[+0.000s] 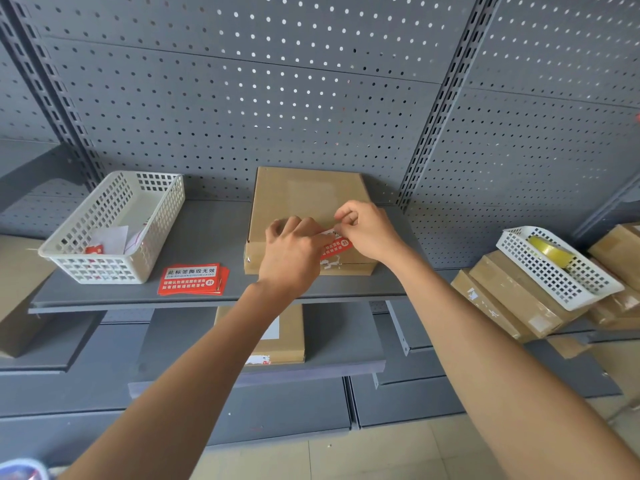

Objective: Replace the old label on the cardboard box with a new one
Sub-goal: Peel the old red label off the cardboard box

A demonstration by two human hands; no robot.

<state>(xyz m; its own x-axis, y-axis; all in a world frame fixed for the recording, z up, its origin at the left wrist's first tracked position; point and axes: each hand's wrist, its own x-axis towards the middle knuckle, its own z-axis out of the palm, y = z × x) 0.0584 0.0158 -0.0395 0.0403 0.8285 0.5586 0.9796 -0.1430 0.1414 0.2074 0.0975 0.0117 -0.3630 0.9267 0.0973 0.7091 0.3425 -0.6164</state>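
Observation:
A flat cardboard box (304, 199) lies on the grey shelf (207, 237), back against the pegboard. A red and white label (334, 247) sits on its near top edge, with torn white remnants on the front face below it. My left hand (292, 252) rests on the box's front edge, fingers curled over the label's left end. Thumb and forefinger of my right hand (369, 230) pinch the label's upper right end. A stack of new red labels (193, 279) lies on the shelf left of the box.
A white plastic basket (114, 226) with paper scraps stands at the shelf's left. Another white basket (554, 265) holding a tape roll (550, 249) rests on stacked boxes at the right. A further cardboard box (277, 336) lies on the lower shelf.

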